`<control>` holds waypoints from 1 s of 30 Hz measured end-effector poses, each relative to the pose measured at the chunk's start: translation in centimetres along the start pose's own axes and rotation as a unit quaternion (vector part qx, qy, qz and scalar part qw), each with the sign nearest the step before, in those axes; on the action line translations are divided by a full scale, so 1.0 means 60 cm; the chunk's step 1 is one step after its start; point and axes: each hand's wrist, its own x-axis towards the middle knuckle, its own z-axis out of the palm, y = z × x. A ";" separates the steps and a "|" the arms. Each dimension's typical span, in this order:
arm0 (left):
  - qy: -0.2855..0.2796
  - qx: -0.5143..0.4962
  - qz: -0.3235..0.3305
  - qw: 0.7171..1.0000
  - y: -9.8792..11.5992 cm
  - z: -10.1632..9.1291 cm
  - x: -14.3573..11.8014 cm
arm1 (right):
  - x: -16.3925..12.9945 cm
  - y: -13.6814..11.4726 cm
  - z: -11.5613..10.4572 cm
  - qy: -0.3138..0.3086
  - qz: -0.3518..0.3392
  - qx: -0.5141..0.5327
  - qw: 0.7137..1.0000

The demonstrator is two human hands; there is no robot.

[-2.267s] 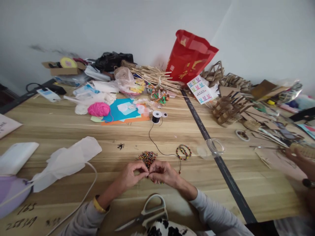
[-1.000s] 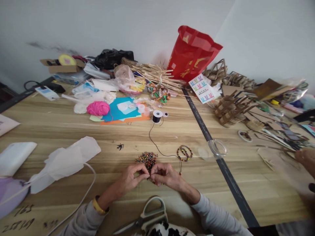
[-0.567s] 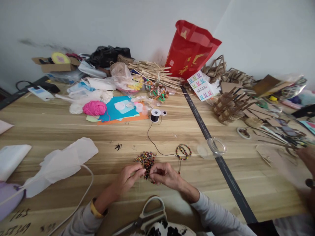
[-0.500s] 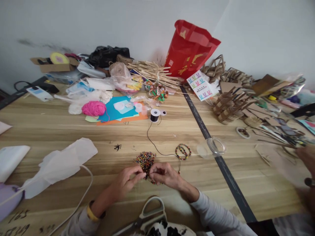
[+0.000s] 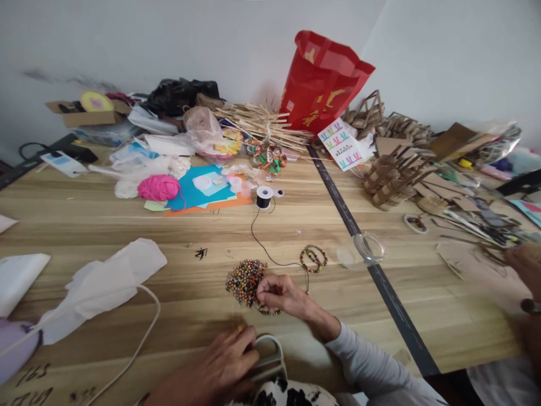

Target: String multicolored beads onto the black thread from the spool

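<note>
My right hand (image 5: 281, 294) is closed in a pinch at the edge of a pile of small multicoloured beads (image 5: 244, 281). From under its fingers a beaded bracelet (image 5: 270, 312) shows in part, its pinched end hidden. Nearer to me, my left hand (image 5: 230, 358) lies over the scissors (image 5: 276, 355), with its fingers bent at the pale handle. Motion blurs this hand, and whether it grips the handle cannot be made out. Black cord runs from a white spool (image 5: 264, 197) to beside my right wrist. Finished-looking bead bracelets (image 5: 313, 258) lie to the right.
Short black cord scraps (image 5: 201, 254) lie left of the beads. A clear coil (image 5: 369, 248) rests on the dark table strip. Pink yarn (image 5: 158, 188), a red bag (image 5: 323, 84) and woven baskets (image 5: 389, 180) stand farther back. Another person's hand (image 5: 524, 268) is at the right edge.
My left hand has left the beads and moved down toward me to the scissors. My right hand keeps its pinch at the bracelet beside the pile. The view has shifted slightly.
</note>
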 end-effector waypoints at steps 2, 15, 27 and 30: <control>0.007 -0.032 0.000 0.999 -0.002 -0.002 -0.002 | 0.000 0.001 0.000 -0.005 0.000 0.003 1.000; 0.039 -0.082 -0.016 0.996 -0.023 0.034 0.004 | -0.001 0.005 -0.008 -0.006 0.004 0.022 1.000; 0.109 0.027 0.059 0.992 -0.006 -0.018 0.005 | 0.001 0.006 -0.014 -0.012 0.009 0.026 1.000; 0.300 0.053 0.118 0.945 0.015 -0.046 -0.025 | 0.002 0.011 -0.014 -0.017 0.004 0.025 1.000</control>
